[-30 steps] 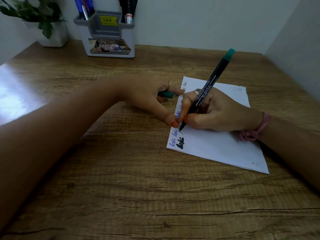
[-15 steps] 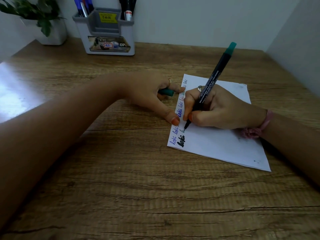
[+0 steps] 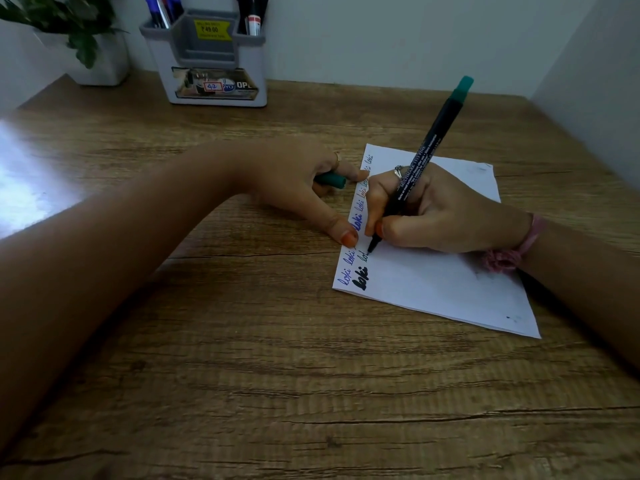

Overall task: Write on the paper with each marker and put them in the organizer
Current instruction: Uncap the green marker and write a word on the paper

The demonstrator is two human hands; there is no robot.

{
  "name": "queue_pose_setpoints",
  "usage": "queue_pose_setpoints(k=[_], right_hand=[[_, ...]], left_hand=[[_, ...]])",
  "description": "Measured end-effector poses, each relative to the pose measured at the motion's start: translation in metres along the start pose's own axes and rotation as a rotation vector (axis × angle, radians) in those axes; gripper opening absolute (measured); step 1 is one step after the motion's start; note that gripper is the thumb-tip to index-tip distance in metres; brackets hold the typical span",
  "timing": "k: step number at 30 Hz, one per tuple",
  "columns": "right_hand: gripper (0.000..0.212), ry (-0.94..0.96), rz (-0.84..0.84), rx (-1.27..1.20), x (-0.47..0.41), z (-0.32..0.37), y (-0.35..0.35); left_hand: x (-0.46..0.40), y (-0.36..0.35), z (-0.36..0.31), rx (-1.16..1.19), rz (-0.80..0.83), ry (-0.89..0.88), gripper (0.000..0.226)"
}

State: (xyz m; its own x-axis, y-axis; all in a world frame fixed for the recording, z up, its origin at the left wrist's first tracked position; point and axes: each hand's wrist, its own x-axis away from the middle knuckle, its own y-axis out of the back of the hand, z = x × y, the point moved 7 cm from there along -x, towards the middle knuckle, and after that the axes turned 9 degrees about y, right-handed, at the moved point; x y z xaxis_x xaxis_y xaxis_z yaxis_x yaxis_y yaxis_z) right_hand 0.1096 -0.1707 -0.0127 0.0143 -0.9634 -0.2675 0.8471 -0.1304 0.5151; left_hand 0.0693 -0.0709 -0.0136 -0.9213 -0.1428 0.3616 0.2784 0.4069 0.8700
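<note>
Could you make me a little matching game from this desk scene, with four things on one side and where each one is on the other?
Things:
1. marker
2. green cap
3. organizer
4. potted plant

Places:
A. far left corner of the desk
B. gripped in the right hand, tip on the paper
C. against the back wall, pens standing in it
D. held in the left hand

Pairs: 1-B, 2-D, 3-C, 4-A

It looks like a home study corner: a wooden desk [image 3: 242, 375] between plain walls, a pen organizer [image 3: 207, 64] at 11 o'clock, a potted plant [image 3: 79, 36] beside it.
</note>
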Motion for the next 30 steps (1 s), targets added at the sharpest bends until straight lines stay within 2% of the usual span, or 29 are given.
queue_pose_setpoints(k=[3, 11, 15, 21, 30], right_hand=[[0.024, -0.011, -0.013, -0.01, -0.0008, -0.0016, 0.0002], [0.014, 0.002, -0.026, -0.014, -0.0001, -0.0004, 0.0009], [0.016, 0.007, -0.033, 0.001, -0.0007, -0.001, 0.0008], [0.016, 0.026, -0.069, 0.018, 0.0001, -0.001, 0.0026], [0.019, 0.045, -0.039, 0.023, -0.0005, -0.001, 0.0007]], left_hand=[[0.0016, 0.0006, -0.0015, -0.011, -0.009, -0.003, 0.104], [0.0002, 0.0014, -0.0024, -0.031, -0.015, -0.02, 0.104], [0.0001, 0.0033, -0.0029, -0.043, -0.037, -0.011, 0.096], [-0.0008, 0.002, -0.0008, -0.063, -0.022, -0.032, 0.103], [-0.0031, 0.0025, -0.0008, -0.05, -0.027, -0.045, 0.101]])
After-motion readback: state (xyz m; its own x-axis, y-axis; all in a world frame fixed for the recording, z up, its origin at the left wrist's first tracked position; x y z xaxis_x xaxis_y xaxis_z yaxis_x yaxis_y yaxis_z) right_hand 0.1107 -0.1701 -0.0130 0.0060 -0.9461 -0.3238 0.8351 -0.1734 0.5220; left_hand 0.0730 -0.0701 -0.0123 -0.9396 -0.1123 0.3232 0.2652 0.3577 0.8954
